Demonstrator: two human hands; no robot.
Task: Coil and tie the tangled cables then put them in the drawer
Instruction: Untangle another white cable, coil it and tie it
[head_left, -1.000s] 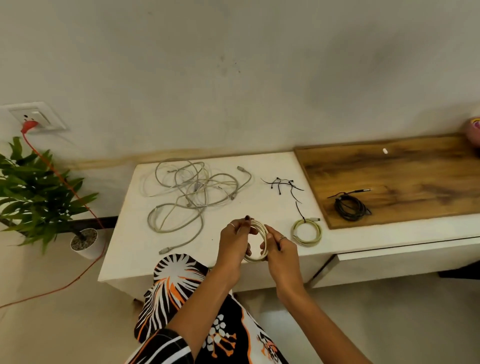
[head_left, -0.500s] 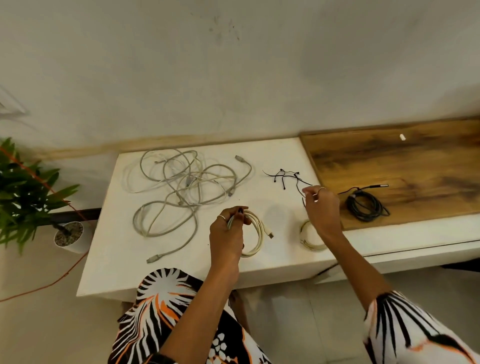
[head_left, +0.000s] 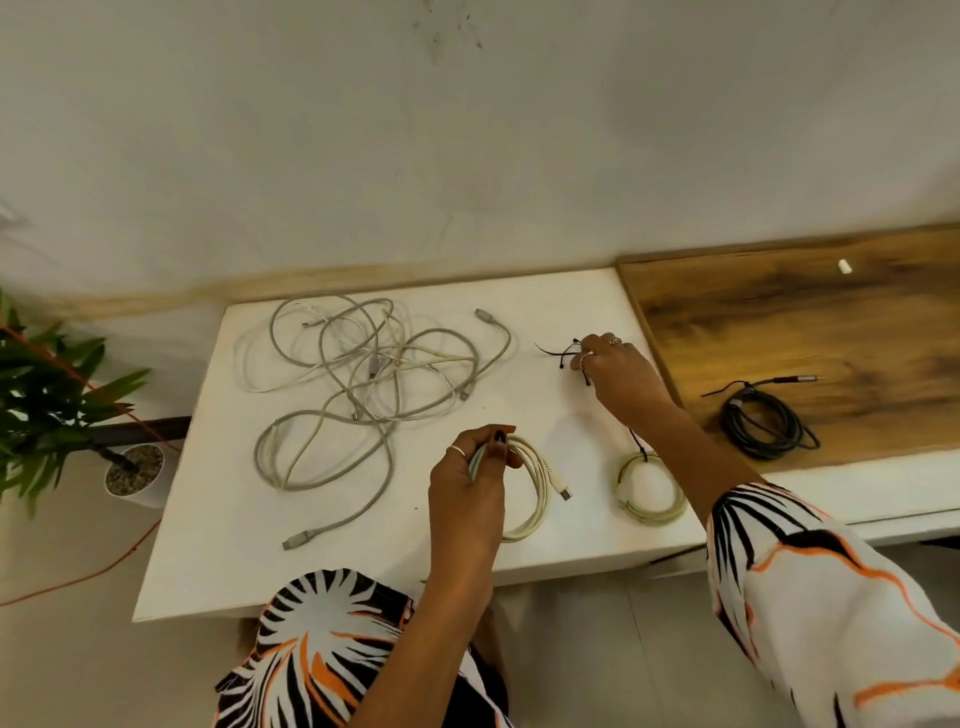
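The white cable (head_left: 530, 486) is coiled in my left hand (head_left: 470, 483), held tight over the white table (head_left: 208, 519). My right hand (head_left: 615, 371) just let go and now pinches the black ties (head_left: 558, 352), so tying comes next.

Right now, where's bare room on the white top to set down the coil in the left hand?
Free: the front strip between the tangle and the tied coil, under the held coil. Also the wood board behind the black coil. Crowded: the back left.
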